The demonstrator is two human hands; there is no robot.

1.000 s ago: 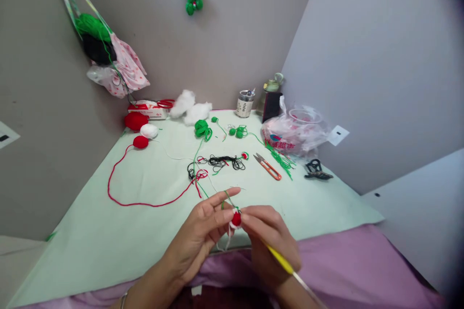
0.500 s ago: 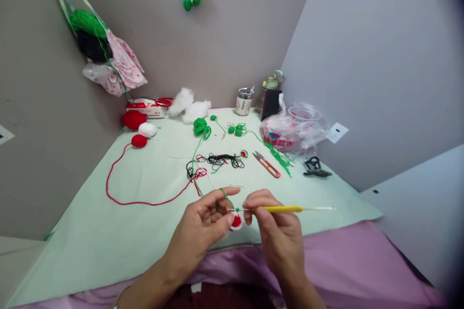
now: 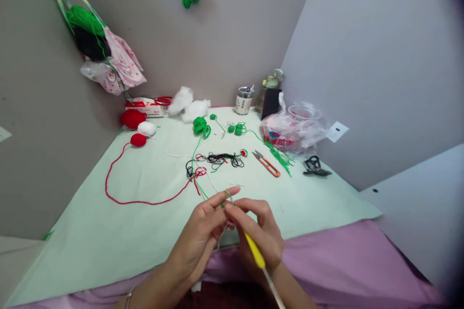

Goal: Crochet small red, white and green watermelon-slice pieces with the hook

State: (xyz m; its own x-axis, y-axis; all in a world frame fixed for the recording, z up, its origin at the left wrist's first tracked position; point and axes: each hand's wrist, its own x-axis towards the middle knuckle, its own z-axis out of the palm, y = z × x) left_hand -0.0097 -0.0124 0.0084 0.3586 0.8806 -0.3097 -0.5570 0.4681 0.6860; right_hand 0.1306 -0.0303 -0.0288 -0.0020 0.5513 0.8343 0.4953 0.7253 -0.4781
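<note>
My left hand (image 3: 197,231) pinches a small crocheted piece (image 3: 229,224), mostly hidden between the fingers; a bit of red and white shows. Green yarn (image 3: 227,195) passes over its raised index finger, beside a white strand. My right hand (image 3: 264,231) is closed around a crochet hook (image 3: 255,250) with a yellow handle, and its fingertips meet those of the left. The hook's metal shaft slants down toward me; its working tip is out of sight. Ahead of the hands lie a tangle of black yarn (image 3: 223,158) and orange thread snips (image 3: 267,164).
Red yarn balls (image 3: 138,140), a white ball (image 3: 147,129) and white stuffing (image 3: 195,110) sit back left. A green yarn bundle (image 3: 200,126) lies mid-table. A plastic bag (image 3: 290,130), pen tin (image 3: 243,100) and black claw clip (image 3: 316,167) stand right. A pink cloth (image 3: 333,256) borders the front.
My right hand has moved in against the left. The hook has swung from lying level, pointing right, to slanting down toward me, and the crocheted piece is now mostly covered.
</note>
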